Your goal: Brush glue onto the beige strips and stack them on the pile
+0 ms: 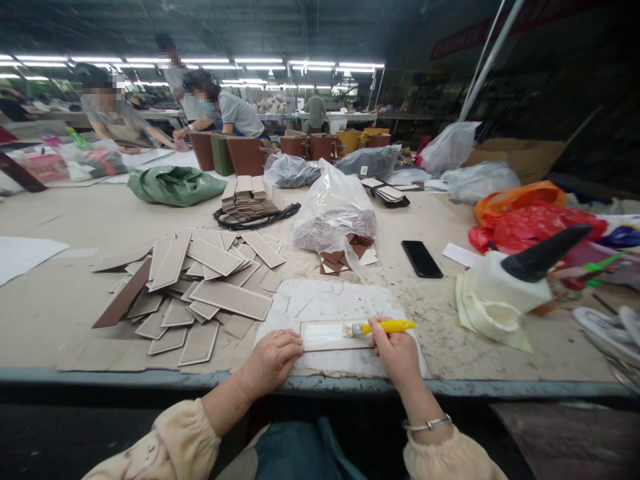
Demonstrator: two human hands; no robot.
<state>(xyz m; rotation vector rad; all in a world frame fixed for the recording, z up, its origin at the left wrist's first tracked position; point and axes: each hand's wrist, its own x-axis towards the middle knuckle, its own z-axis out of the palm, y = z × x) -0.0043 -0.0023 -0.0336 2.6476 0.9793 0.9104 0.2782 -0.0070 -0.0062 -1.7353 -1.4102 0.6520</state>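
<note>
The biggest is the workshop itself, with rows of bright lamps (257, 67) under a dark ceiling. Then comes the long table (500, 360), whose pale covering is marked with many dark scratches near the front edge; across it, co-workers (240, 113) bend over the far left side. Left of the middle spreads a loose pile of panels (173, 263), mostly beige with light borders. Behind the right part of this pile stands a clear plastic bag (327, 193); brown and cream pieces (334, 261) show at its lower opening. A green bag (175, 187) lies crumpled farther left, and what it contains I cannot tell. On the right, a red bag (535, 227) lies against an orange one. Before them is a white container (530, 288) with a black spout-like part slanting up; its content is hidden. At the front a whitish board (285, 303) carries a single panel (320, 340), partly coated white. The left hand (275, 357) has its fingers close together, touching the panel's left end; its thumb I cannot see well. The right hand (399, 357) has fingers clamped on a yellow-handled brush (395, 326), bristles on the panel. Smaller still is a black phone (423, 259), beyond the board.
</note>
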